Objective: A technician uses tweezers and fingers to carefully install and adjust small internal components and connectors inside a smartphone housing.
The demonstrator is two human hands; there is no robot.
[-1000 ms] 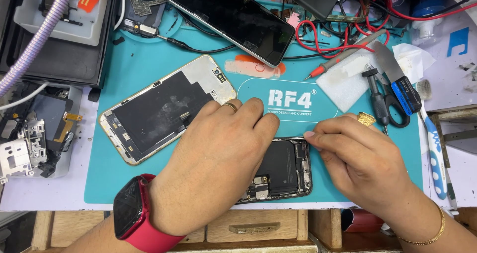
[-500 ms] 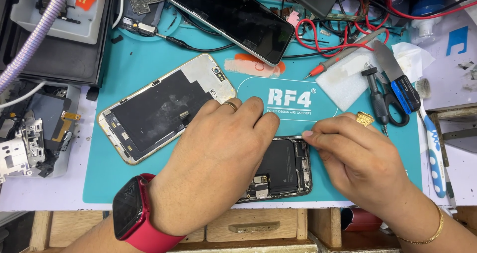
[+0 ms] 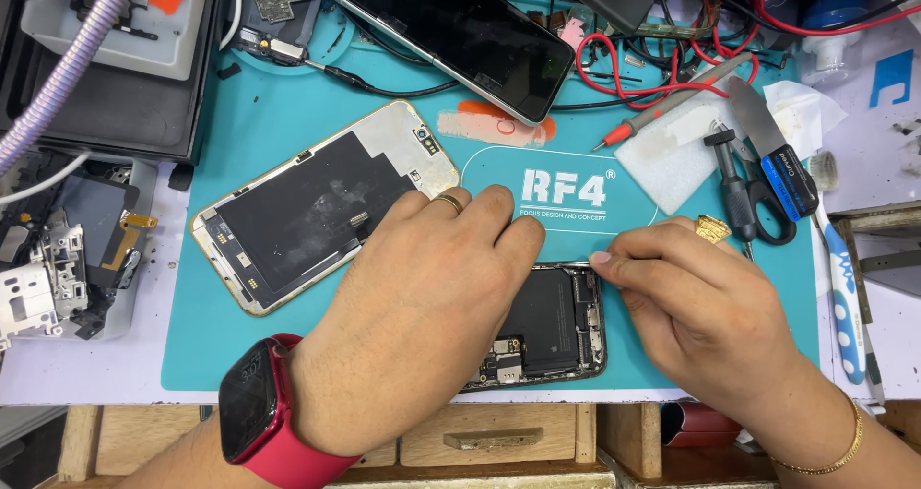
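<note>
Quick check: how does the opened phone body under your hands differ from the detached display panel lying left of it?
The opened phone body shows a black battery and circuit boards; the detached display panel shows a flat dark backing with a pale metal plate at one end. The left hand covers much of the body and the right hand touches its upper edge; the panel lies bare, slanted. Both rest on the teal mat.

Our left hand [image 3: 422, 316] covers most of the opened phone body [image 3: 556, 321]; whatever our right hand [image 3: 700, 307] pinches is too small to make out. The dark phone [image 3: 460, 33] runs off the top edge.
</note>
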